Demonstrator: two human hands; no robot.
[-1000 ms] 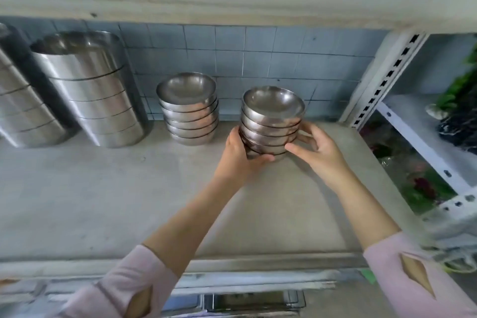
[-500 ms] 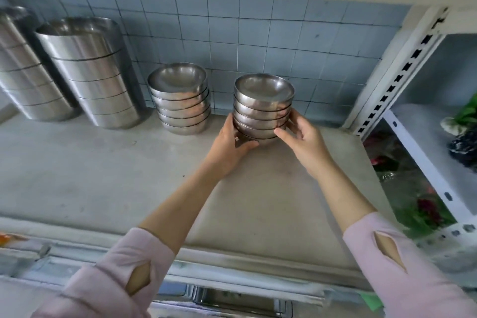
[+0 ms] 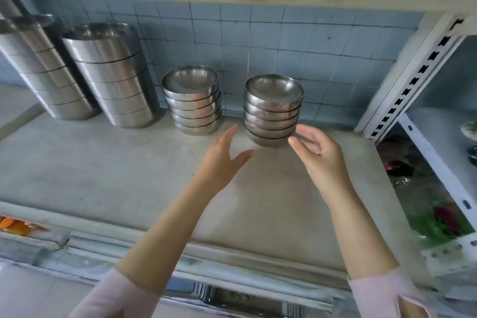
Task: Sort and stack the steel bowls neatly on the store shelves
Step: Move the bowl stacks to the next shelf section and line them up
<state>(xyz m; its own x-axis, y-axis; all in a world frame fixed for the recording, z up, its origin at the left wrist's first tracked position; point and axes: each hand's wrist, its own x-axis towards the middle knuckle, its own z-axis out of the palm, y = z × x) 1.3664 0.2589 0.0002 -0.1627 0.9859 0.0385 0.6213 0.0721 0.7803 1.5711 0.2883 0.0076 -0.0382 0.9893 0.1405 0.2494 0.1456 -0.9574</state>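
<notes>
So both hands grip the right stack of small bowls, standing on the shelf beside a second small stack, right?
No. The head view shows the left hand and right hand open beside the right stack, gripping nothing. The stack does stand on the shelf beside the second small stack.
</notes>
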